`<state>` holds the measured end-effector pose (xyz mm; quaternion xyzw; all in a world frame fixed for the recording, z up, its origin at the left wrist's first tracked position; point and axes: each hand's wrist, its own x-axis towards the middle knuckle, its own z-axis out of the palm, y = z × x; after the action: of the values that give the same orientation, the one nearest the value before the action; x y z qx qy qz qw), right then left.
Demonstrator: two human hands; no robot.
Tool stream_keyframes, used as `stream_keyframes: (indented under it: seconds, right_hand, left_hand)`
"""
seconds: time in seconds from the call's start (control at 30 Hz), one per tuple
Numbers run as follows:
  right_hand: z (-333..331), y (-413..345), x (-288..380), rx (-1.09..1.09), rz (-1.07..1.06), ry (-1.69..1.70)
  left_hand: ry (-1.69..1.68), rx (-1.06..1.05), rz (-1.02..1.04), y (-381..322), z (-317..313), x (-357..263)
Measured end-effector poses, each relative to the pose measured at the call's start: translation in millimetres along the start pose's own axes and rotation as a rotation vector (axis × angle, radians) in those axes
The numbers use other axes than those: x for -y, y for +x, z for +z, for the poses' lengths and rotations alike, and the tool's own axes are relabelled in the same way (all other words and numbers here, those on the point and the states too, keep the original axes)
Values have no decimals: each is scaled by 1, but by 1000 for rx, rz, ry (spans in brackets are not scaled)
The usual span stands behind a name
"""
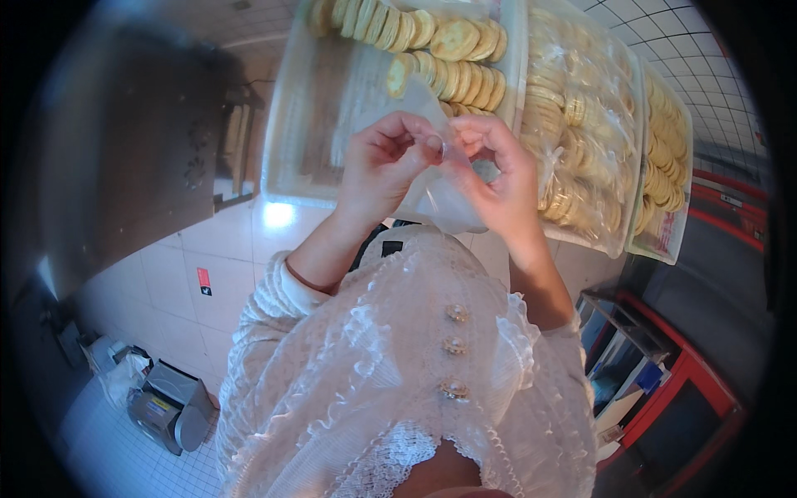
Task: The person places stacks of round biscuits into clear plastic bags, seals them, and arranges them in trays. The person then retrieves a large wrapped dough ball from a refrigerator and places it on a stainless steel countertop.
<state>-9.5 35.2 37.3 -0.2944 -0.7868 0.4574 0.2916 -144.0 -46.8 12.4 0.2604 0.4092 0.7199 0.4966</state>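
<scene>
My left hand [392,159] and my right hand [495,165] meet in front of my chest, fingertips pinching a thin clear plastic bag [436,196]. The bag hangs below my fingers, and part of it sticks up above them. Both hands are over the near side of a translucent plastic bin [299,194]. Round flat breads [454,40] stand in rows on edge at the bin's far and right side. My hands and the bag hide part of the nearest row.
Right of the bin, a second bin holds plastic-bagged breads [576,137], and a third holds more breads [665,149]. A brown panel [124,149] stands at the left. A grey machine [168,408] is at lower left, a red-framed cabinet [685,398] at lower right.
</scene>
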Motion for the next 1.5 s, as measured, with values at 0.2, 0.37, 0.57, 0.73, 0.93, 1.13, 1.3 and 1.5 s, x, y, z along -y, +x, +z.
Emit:
stream_keyframes:
  seconds: [0.2,0.37,0.57,0.73,0.93,1.13,1.3,1.5]
  right_hand:
    - [-4,-1,-1,12,64,-5]
    - [-4,-3,-10,-45,235,316]
    - [0,-3,-13,-83,72,169]
    - [-1,-3,-5,-80,36,85]
    - [3,-7,-4,-86,25,34]
    - [10,-8,-9,-73,55,262]
    - [-1,-8,-2,-110,52,103]
    - [-9,-4,5,-72,-107,-101]
  left_hand:
    - [25,-3,51,0,4,1]
    - [82,-11,35,0,7,-2]
    - [192,-38,110,0,15,-4]
    - [249,-45,124,1,18,-5]
    - [286,-40,145,0,16,-3]
    - [117,42,49,-2,14,0]
    - [79,20,31,-4,16,-3]
    - [95,21,26,-6,20,-6]
